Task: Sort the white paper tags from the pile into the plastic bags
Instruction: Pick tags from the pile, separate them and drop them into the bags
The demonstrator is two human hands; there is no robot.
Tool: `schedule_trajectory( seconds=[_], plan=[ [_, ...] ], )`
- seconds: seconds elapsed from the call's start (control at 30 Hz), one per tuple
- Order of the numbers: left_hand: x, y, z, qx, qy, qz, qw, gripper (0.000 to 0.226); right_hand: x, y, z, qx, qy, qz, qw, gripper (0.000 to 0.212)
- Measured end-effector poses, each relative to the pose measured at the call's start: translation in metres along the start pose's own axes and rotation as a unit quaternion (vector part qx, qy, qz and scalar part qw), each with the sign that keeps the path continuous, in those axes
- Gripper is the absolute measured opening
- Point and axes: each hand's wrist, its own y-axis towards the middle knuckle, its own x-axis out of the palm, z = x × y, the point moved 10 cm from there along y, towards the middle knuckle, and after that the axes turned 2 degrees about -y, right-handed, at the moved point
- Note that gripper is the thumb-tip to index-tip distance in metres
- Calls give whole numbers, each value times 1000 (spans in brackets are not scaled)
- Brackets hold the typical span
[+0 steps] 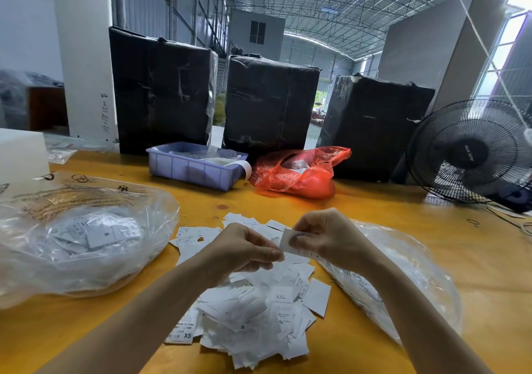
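— White paper tags, small printed rectangles marked XS, S and XXL, lie heaped on the orange-yellow wooden table between two forearms. What is happening above them?

— Both hands meet over the pile. The right hand pinches one small white tag between thumb and fingertips, its other fingers loosely curled. The left hand is curled too, thumb and forefinger closed at the tag's lower edge; whether it actually grips the paper or only touches it is hard to tell from this angle.

— Where should the tag go?

— A crumpled clear plastic bag with printed warnings sits to the left, already holding tags, one showing an M. A second clear plastic bag lies flat to the right, close by the pile, with tags inside it.

— And how to do this step well?

— Probably by turning the printed face towards the eyes, reading the size before moving, and separating any second tag stuck behind. Then carry it well inside the matching bag's mouth, so it cannot slide back onto the heap.

— Anything else on the table?

— A lilac plastic tray, a red plastic bag and a black fan stand farther back.
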Motion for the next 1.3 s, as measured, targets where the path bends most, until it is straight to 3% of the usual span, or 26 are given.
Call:
schedule_trajectory(
  seconds=[0.27,0.43,0.57,0.63,1.3],
  plan=[
    [2,-1,0,1,-10,-3,1000,5,16,-1,2,10,-3,-69,998,6],
    [2,0,1,1,-17,-1,1000,7,14,-1,2,9,-8,-54,998,12],
    [3,-1,2,6,-16,-14,1000,6,-4,-1,0,2,17,4,1000,2],
    [3,-1,2,7,-23,-15,1000,6,-10,-1,-3,-3,33,18,999,10],
    [5,-2,1,1,-33,-23,999,8,-1,-1,-1,4,18,-5,1000,2]
  ],
)
